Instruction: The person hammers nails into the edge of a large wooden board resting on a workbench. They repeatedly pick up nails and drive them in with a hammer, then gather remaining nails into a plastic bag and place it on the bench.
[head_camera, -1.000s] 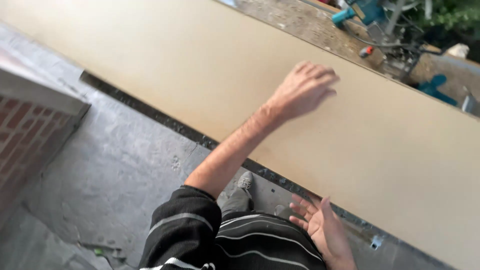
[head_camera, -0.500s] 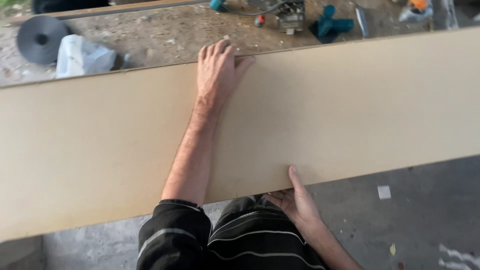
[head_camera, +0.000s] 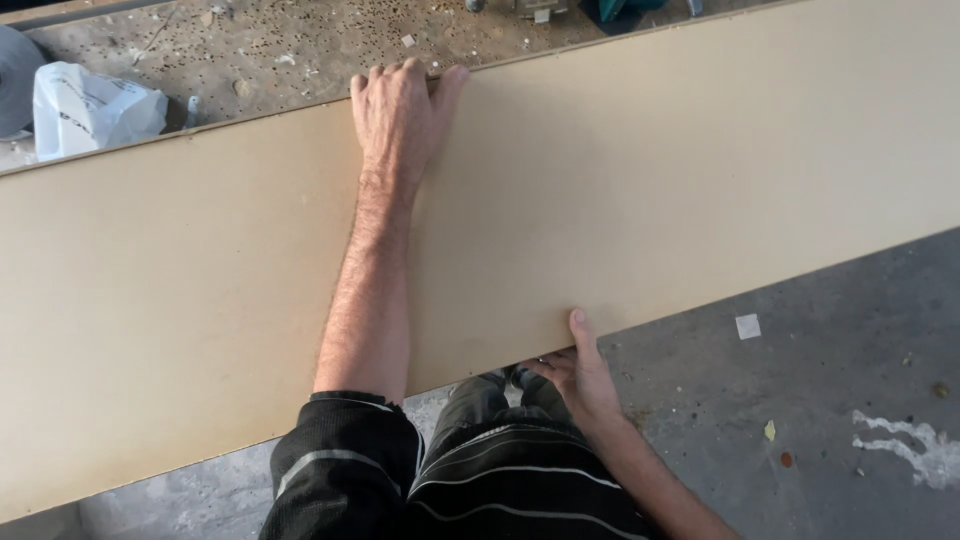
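A long, wide beige board (head_camera: 700, 190) stretches across the whole view, tilted slightly up to the right. My left hand (head_camera: 402, 110) reaches across it and hooks its fingers over the far edge. My right hand (head_camera: 572, 370) grips the near edge, thumb on top and fingers hidden underneath. My legs and striped dark shirt show below the board.
Beyond the board lies a worn, speckled work surface (head_camera: 300, 50) with a white plastic bag (head_camera: 90, 105) at the left and tool parts at the top edge. Below is grey concrete floor (head_camera: 830, 400) with paint marks and a small white scrap (head_camera: 747, 326).
The view has swung from a slanted look to square over the board. My left hand slid to the board's far edge and my right hand took hold of the near edge.
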